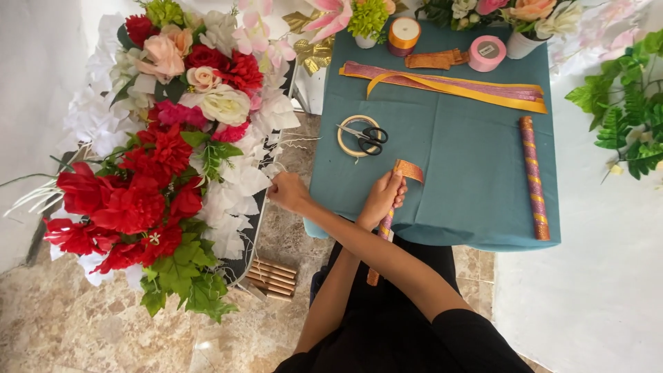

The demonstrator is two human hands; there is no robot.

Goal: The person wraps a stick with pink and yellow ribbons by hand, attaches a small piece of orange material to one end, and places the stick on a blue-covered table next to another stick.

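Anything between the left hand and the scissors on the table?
Nothing visible: only bare teal cloth between left hand and scissors. The orange ribbon loop it holds stands off to the side.

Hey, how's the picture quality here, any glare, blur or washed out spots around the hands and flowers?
Head view: even daylight, soft shadows; the white flowers and the white surface at right are nearly blown out; left hand on the ribbon roll and right hand look sharp; edges bend slightly from the wide lens.
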